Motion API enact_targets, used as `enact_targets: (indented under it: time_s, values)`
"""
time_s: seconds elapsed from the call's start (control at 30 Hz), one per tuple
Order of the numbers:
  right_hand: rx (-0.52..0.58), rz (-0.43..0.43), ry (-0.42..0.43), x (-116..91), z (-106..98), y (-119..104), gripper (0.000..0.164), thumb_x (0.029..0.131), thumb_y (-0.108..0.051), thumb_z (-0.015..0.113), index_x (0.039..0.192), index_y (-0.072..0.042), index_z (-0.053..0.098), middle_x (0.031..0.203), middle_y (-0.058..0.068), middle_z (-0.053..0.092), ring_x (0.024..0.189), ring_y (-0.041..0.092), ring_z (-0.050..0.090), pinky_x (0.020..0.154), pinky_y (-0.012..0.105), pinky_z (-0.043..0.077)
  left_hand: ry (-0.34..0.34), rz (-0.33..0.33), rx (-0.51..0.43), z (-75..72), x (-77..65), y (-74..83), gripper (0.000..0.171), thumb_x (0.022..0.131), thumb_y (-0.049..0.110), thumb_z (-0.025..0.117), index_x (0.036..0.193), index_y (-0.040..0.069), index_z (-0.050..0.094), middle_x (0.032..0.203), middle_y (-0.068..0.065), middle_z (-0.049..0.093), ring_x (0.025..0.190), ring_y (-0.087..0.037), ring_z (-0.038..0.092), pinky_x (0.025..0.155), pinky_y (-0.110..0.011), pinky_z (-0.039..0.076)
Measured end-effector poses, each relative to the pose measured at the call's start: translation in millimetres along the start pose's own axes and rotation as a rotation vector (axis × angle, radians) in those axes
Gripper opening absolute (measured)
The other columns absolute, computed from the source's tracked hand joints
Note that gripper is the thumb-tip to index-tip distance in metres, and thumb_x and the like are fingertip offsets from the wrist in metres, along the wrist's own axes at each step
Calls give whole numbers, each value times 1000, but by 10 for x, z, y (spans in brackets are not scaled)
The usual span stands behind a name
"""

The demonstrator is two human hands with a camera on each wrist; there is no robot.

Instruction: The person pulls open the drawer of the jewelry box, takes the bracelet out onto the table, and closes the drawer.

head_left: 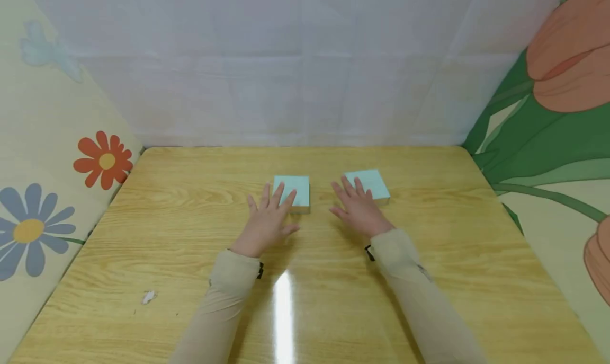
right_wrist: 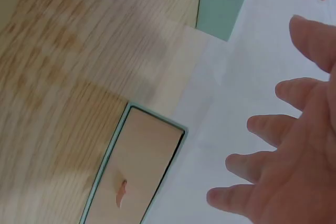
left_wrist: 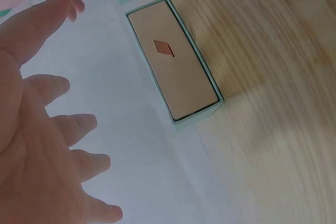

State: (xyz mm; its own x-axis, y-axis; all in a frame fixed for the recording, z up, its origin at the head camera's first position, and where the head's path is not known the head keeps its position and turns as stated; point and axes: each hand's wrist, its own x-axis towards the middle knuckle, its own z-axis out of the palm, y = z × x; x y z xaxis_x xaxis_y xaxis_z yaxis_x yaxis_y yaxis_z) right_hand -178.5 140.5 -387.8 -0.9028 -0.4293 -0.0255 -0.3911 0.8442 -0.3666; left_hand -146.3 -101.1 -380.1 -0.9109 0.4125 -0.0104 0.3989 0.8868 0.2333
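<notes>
Two small mint-green boxes sit side by side on a wooden table. The left box [head_left: 298, 185] is partly covered in the head view by my left hand [head_left: 267, 223], whose spread fingers reach over it. My right hand [head_left: 359, 210] stretches its fingers over the near left part of the right box [head_left: 375, 182], which is turned at a slight angle. In the left wrist view, the left box [left_wrist: 157, 80] shows a tan inset side with a small diamond-shaped cutout. A tan side with a slim curved mark shows on the right box [right_wrist: 144, 150] in the right wrist view. Neither hand grips anything.
The wooden table [head_left: 190, 194] meets a white cloth backdrop [head_left: 305, 99] behind the boxes. Flower-painted panels stand at left [head_left: 52, 141] and right [head_left: 538, 141]. A small white scrap [head_left: 148, 297] lies on the tabletop at the near left.
</notes>
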Motion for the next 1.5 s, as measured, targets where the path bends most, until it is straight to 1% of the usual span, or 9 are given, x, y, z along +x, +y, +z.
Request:
enact_targets:
  time_s: [0.17, 0.3, 0.53, 0.73, 0.83, 1.13, 1.4, 1.5]
  values:
    - [25, -35, 19, 86, 33, -45, 63, 102, -30, 51, 153, -2, 26, 157, 25, 14, 142, 50, 4, 109, 69, 11, 3, -5, -7, 18, 7, -18, 79, 93, 42, 64, 154, 10, 25, 159, -22, 11, 143, -49, 2, 103, -77, 7]
    - [33, -46, 8, 184, 65, -108, 61, 103, -29, 49, 153, -3, 26, 158, 23, 13, 142, 49, 5, 110, 68, 10, 2, -18, -32, 22, 2, -30, 79, 93, 41, 63, 154, 10, 25, 159, -22, 11, 143, -49, 2, 105, -75, 8]
    - [45, -59, -39, 341, 117, -205, 60, 104, -29, 45, 154, -4, 22, 159, 21, 11, 143, 48, 6, 110, 68, 9, 6, -17, -64, 42, -20, -60, 79, 93, 40, 64, 154, 6, 26, 158, -24, 10, 141, -52, 2, 105, -74, 9]
    - [22, -84, -71, 440, 151, -258, 61, 105, -35, 42, 155, -6, 20, 159, 21, 13, 143, 46, 8, 108, 70, 14, 4, -11, -99, 74, -27, -76, 77, 94, 39, 63, 153, 4, 26, 158, -25, 10, 141, -53, 2, 107, -72, 12]
    - [9, -87, -89, 474, 163, -278, 61, 105, -35, 40, 155, -7, 20, 159, 20, 13, 144, 44, 7, 108, 70, 14, 10, -8, -121, 102, -30, -88, 76, 95, 37, 63, 152, 3, 27, 157, -26, 10, 140, -54, 2, 107, -70, 13]
    - [-21, -109, -131, 571, 225, -289, 61, 106, -36, 38, 155, -6, 18, 160, 17, 11, 146, 37, 6, 108, 70, 13, -12, -23, -159, 106, -49, -99, 78, 95, 37, 63, 153, 1, 24, 157, -25, 8, 141, -52, 2, 109, -67, 15]
    - [-36, -156, -171, 658, 241, -266, 60, 106, -36, 38, 154, -5, 21, 160, 15, 13, 147, 35, 7, 108, 70, 11, -10, -34, -176, 125, -57, -141, 77, 96, 35, 62, 152, -2, 24, 157, -27, 10, 141, -52, 4, 109, -66, 17]
    - [-44, -169, -184, 688, 253, -242, 60, 106, -36, 37, 154, -4, 22, 160, 15, 13, 147, 35, 8, 108, 70, 11, 2, -42, -184, 132, -59, -146, 76, 96, 34, 62, 151, -3, 25, 156, -27, 13, 141, -52, 6, 109, -65, 17]
